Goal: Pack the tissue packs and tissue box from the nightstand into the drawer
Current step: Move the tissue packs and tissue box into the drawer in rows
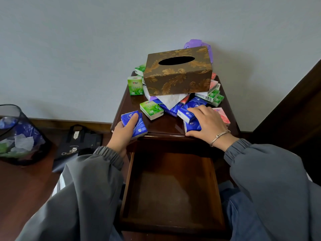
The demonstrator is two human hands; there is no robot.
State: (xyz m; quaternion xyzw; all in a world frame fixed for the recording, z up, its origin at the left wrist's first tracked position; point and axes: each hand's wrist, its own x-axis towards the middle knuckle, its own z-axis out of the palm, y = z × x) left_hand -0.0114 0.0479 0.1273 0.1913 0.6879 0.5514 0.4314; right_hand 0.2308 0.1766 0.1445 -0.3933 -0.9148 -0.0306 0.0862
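head view: the drawer stands pulled out under the nightstand, its bare wooden bottom showing. the brown-gold tissue box sits on a heap of green packs and pink packs on the nightstand top. a mesh bin on the floor at left holds paper scraps. the left hand grasps a blue pack at the front left corner, thumb on top. the right hand clasps two stacked blue packs, fingers bent over them.

A black mesh bin is sitting on the floor — a dark tote bag lying just beside it.
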